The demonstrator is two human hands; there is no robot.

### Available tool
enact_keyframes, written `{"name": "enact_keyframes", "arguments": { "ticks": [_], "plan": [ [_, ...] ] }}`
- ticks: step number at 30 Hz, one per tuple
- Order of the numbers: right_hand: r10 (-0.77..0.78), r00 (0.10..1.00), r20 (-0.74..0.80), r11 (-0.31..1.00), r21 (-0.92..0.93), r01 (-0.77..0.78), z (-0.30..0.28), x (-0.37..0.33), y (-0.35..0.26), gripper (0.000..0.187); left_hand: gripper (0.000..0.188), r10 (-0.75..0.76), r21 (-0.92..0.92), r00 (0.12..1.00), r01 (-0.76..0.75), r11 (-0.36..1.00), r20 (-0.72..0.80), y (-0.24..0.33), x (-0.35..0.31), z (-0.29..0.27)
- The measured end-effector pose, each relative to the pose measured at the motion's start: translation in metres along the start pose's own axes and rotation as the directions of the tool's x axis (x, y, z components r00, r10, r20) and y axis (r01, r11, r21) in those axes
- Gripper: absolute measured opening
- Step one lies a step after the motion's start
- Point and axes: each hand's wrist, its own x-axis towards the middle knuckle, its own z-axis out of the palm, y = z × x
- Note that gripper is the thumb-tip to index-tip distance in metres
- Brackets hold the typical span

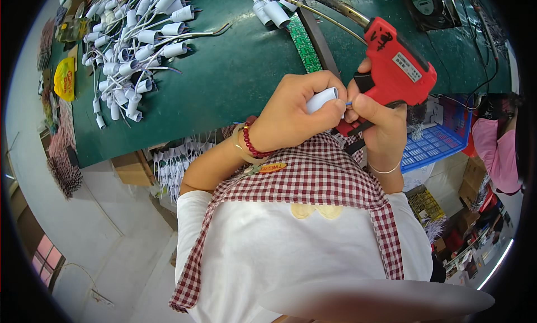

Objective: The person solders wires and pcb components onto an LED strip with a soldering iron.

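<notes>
My left hand (296, 107), closed, grips a white cylindrical lamp holder (322, 101) with its open end turned up and to the right. Beside it my right hand (380, 118) is wrapped round a red soldering gun (400, 62) with a black trigger. The gun's metal barrel and thin feed tube point to the far left, away from the lamp holder. The right thumb and a fingertip also pinch a short blue wire (349, 103) close to the left fingertips. Whether the wire joins the lamp holder is hidden by the fingers.
A green circuit board panel (305, 43) lies along a dark bar, with more lamp holders (274, 12) by the barrel. Wired lamp holders (142, 48) are piled at the left of the green table (224, 93). A blue basket (430, 152) stands right; a black fan (428, 6) lies far right.
</notes>
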Motion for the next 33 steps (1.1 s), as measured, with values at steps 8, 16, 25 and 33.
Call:
{"name": "enact_keyframes", "arguments": {
  "ticks": [8,16,25,33],
  "plan": [
    [-0.130,0.963,-0.237,0.959,-0.275,0.062,-0.005,-0.003,0.011,0.037,0.016,0.287,0.713,0.909,0.015,0.701,-0.301,-0.019,0.029,-0.053],
    [0.034,0.937,-0.347,0.842,-0.495,-0.214,-0.037,-0.022,0.012,0.032,0.019,0.089,0.597,0.935,0.145,0.789,-0.344,-0.044,0.054,-0.079],
    [-0.115,0.977,-0.179,0.765,-0.643,-0.028,-0.060,-0.034,0.037,0.031,0.023,0.284,0.773,0.891,0.109,0.625,-0.355,-0.055,0.056,-0.079],
    [-0.036,0.975,-0.219,0.758,-0.642,-0.116,-0.059,-0.037,0.037,0.025,0.026,0.310,0.816,0.885,0.121,0.566,-0.346,-0.053,0.056,-0.077]
  ]
}}
